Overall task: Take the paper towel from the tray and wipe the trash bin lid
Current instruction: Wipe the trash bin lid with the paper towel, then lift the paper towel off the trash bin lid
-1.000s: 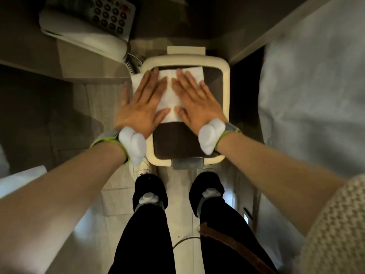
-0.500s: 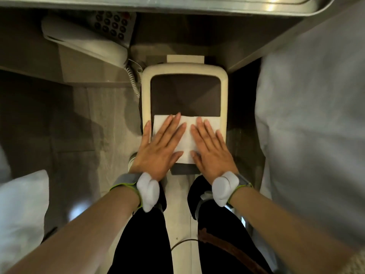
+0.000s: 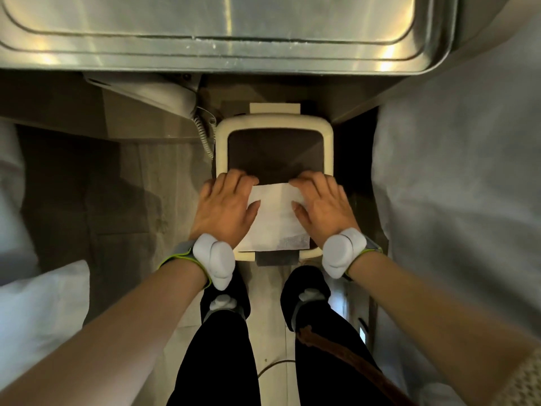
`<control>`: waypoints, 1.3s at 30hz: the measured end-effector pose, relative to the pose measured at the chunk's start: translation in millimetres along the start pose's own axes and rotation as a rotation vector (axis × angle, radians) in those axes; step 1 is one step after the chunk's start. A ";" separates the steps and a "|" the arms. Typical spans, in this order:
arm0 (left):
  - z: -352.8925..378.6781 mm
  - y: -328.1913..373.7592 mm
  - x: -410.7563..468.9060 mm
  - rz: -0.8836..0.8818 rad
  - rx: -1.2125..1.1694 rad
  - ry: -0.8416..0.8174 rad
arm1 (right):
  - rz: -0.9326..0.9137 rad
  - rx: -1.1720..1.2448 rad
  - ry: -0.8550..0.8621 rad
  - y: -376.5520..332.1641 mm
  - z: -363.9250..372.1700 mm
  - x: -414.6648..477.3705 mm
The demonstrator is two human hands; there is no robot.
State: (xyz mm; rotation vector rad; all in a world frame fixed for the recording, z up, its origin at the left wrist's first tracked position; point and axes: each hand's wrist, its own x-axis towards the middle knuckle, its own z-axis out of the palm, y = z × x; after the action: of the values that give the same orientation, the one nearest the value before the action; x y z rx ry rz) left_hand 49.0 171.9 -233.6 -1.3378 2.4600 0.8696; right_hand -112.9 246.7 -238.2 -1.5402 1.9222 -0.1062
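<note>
I take the trash bin lid (image 3: 275, 148) as my landmark: a dark panel with a cream rim, on the floor under a shelf. The largest change is at the far side of the lid, where the metal tray (image 3: 222, 33) now fills the top of the view, while one second ago only its edge or nothing of it was seen; I think the head has tilted, not the tray moved. On the lid itself, the paper towel (image 3: 275, 218) has travelled from the far edge to the near edge, so one full pass over the panel looks finished to me, and the far half now lies bare. The left hand (image 3: 225, 209) presses on the left part of the towel and the right hand (image 3: 322, 206) on the right part; both are flat with fingers a little curled at the towel's far edge, pressing and not pinching. The near rim of the lid is covered by towel and wrists, so I cannot tell if it is wiped. The telephone left of the lid is mostly cut off.
</note>
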 end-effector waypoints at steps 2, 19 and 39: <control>1.4 -1.6 1.7 -0.025 0.018 -0.024 | 0.011 -0.015 -0.003 2.2 -0.5 2.1; -21.2 7.7 -28.3 -0.090 -0.199 -0.315 | 0.067 0.144 -0.303 -19.5 -21.6 -26.6; -254.2 57.4 -27.0 0.071 -0.239 0.004 | -0.066 0.303 0.011 -105.3 -242.9 -1.2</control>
State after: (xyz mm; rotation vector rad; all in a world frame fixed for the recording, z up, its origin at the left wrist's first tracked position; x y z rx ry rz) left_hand 41.0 65.2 5.6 -1.3310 2.4826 1.2123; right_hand -154.4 135.5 -1.5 -1.4003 1.7693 -0.4161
